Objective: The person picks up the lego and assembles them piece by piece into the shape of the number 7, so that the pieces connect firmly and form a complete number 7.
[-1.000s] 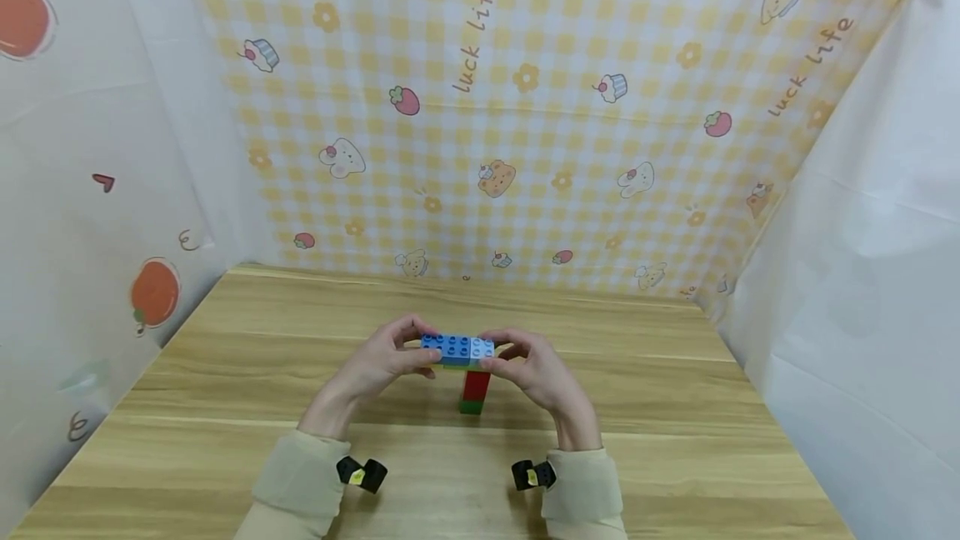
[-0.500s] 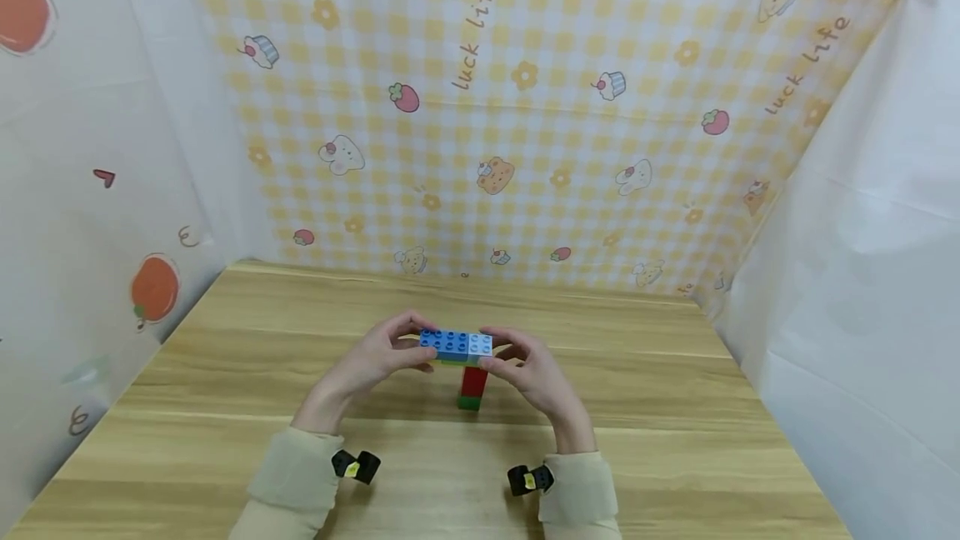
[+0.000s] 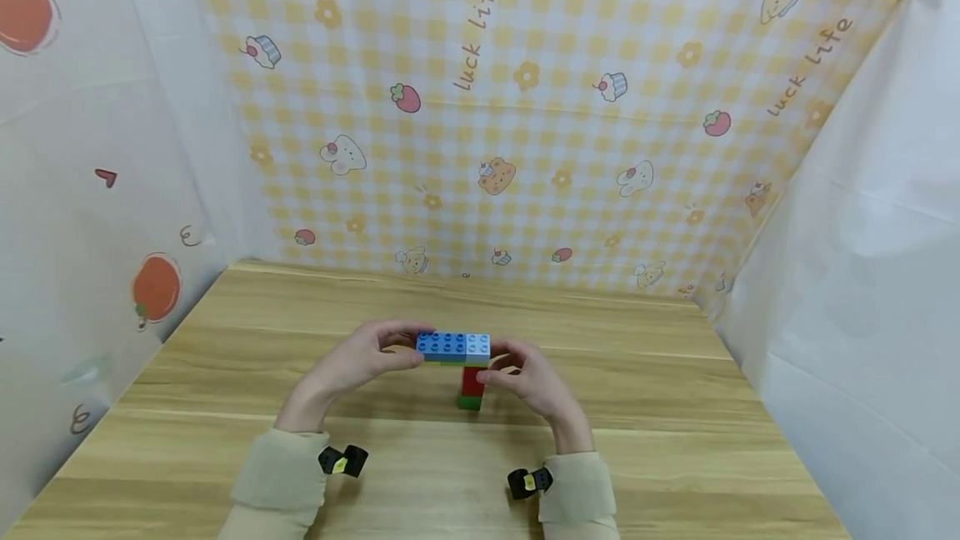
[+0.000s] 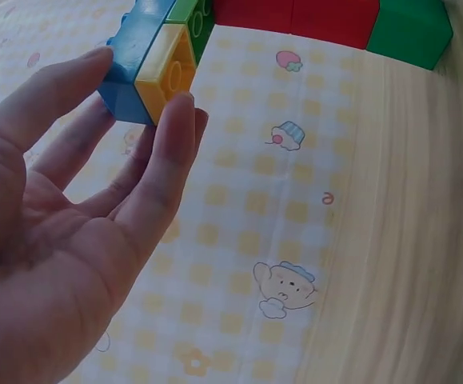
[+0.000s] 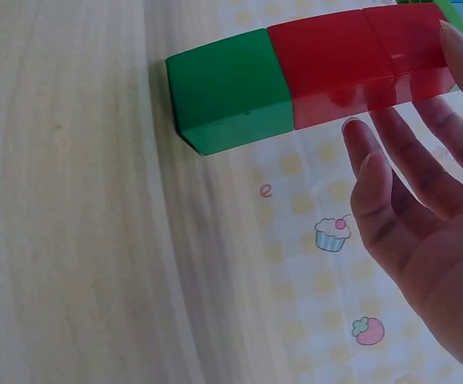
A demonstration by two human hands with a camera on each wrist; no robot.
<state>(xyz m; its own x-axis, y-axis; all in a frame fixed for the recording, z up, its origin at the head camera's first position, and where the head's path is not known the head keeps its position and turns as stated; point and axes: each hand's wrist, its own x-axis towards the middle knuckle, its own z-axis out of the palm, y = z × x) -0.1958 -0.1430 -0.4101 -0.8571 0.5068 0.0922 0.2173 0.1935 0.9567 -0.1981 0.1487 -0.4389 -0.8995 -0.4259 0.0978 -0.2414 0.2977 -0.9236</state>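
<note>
A long blue brick (image 3: pixel 441 346) and a light-blue brick (image 3: pixel 477 345) lie side by side on top of a brick structure. Yellow (image 4: pixel 165 68) and green (image 4: pixel 189 16) bricks sit under them. Below the right end, red bricks (image 5: pixel 335 68) on a green brick (image 5: pixel 231 92) form an upright column on the table. My left hand (image 3: pixel 363 358) is at the blue brick's left end, fingers fairly straight and spread, with fingertips at its corners. The right hand (image 3: pixel 531 377) holds the upper red brick, thumb in front and fingers at the other side. The thumb's contact is partly hidden at the frame edge.
The structure stands on a wood-grain table (image 3: pixel 420 473). Behind it hangs a yellow checked cloth (image 3: pixel 525 132). White sheets (image 3: pixel 847 273) close off both sides. Each sleeve bears a small black wrist camera (image 3: pixel 343 461).
My left hand has slid left toward the blue brick's end, and its fingers have spread. The right hand has moved down from the light-blue brick to the red column.
</note>
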